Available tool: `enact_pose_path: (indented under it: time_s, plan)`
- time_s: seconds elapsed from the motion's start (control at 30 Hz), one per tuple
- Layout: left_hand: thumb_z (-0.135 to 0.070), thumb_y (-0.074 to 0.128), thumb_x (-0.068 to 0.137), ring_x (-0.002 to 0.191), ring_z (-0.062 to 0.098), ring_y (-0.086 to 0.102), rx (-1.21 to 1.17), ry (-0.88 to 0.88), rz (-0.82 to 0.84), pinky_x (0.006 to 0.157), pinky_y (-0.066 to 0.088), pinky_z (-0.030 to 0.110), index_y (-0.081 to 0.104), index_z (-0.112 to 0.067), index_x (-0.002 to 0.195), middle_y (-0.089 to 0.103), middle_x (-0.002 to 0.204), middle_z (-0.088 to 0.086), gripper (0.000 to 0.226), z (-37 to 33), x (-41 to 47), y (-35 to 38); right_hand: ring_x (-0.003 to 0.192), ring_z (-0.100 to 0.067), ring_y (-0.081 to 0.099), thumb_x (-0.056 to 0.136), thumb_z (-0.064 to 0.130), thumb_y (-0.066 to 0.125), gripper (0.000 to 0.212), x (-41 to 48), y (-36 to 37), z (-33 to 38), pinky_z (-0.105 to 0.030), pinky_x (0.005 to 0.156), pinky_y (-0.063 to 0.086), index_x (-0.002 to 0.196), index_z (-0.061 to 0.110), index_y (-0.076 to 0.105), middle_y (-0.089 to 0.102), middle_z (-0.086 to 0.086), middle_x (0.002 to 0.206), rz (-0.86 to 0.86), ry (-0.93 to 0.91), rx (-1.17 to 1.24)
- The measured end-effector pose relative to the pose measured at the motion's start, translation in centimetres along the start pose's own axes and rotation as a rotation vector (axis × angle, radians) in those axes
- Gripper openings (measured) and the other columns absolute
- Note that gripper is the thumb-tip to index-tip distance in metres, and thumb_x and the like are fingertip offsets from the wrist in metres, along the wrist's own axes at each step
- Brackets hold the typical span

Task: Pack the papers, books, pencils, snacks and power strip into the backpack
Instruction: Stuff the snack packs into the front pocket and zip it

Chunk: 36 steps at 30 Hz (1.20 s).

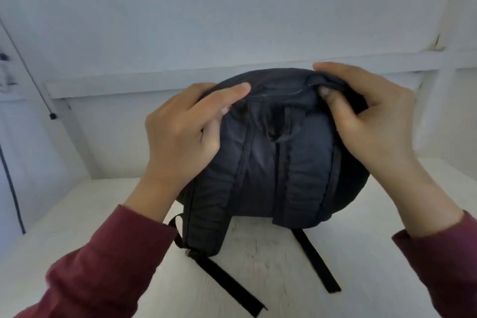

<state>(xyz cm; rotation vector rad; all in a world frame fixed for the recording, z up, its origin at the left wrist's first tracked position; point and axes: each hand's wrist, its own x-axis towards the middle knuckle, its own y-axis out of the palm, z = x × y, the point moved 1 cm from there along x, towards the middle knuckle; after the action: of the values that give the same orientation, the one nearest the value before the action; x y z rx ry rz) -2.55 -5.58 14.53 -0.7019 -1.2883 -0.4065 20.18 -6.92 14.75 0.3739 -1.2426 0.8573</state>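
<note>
The dark navy padded fabric backpack (260, 162) sits between the hands on the white desk (258, 271). The left hand (180, 137) pinches its top by the zipper (271, 94); the right hand (374, 116) grips the top fold.

Backpack (260, 162) dark navy-charcoal, plain; padded shoulder straps (209, 204) same navy-charcoal; zipper teeth (284, 93) pale silver line; webbing straps (227, 281) black; sleeves (103, 279) maroon, plain; table (271, 253) white with faint dark speckles and scuffs; wall (232, 8) pale grey-white; hanging cord (25, 59) black

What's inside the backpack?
I can't see inside the backpack; its dark fabric covers everything. Only its zip, straps, and the left hand and right hand holding its top show.
</note>
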Motion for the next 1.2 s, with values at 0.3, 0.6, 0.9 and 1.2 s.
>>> enact_pose_path:
  time_s: [0.3, 0.6, 0.9, 1.2]
  plan:
    - [-0.008, 0.059, 0.088, 0.081, 0.011, 0.06, 0.077, -0.125, -0.031, 0.065, 0.043, 0.017, 0.067, -0.026, 0.113, 0.068, 0.095, -0.004, 0.032, 5.8, 2.7, 5.4, 0.145, -0.012, -0.006, 0.073, 0.065, 0.061, 0.083, -6.2, 3.6, -6.1, -0.015, 0.114, 0.01, 0.144, 0.044, 0.024, -0.011, -0.009, 0.157, 0.277, 0.059, 0.003]
    - [-0.024, 0.057, 0.086, 0.116, 0.023, 0.05, 0.161, -0.149, -0.033, 0.099, 0.038, 0.042, 0.063, -0.017, 0.118, 0.057, 0.125, 0.008, 0.034, 8.1, 1.1, 7.5, 0.14, -0.004, 0.019, 0.071, 0.063, 0.059, 0.076, -3.2, 7.2, -9.9, -0.008, 0.106, 0.019, 0.137, 0.06, 0.021, 0.016, 0.009, 0.153, 0.286, 0.248, 0.079]
    - [-0.055, 0.031, 0.086, 0.143, 0.017, -0.012, 0.142, -0.389, 0.455, 0.111, -0.001, 0.05, 0.002, -0.046, 0.145, -0.007, 0.157, -0.001, 0.066, 11.4, -6.2, 12.6, 0.128, -0.007, 0.035, 0.079, 0.054, 0.053, 0.064, 0.8, 12.7, -14.0, -0.023, 0.106, 0.027, 0.137, 0.056, 0.024, 0.033, 0.004, 0.143, 0.295, 0.368, 0.138]
    - [-0.052, 0.023, 0.087, 0.134, 0.013, -0.032, 0.132, -0.56, 0.671, 0.108, -0.011, 0.047, -0.029, -0.055, 0.13, -0.036, 0.145, -0.007, 0.068, 14.1, -9.5, 18.6, 0.142, -0.019, 0.018, 0.074, 0.064, 0.055, 0.084, 1.0, 16.6, -18.9, -0.035, 0.114, 0.02, 0.141, 0.057, 0.004, 0.009, 0.003, 0.155, 0.436, 0.333, 0.039]
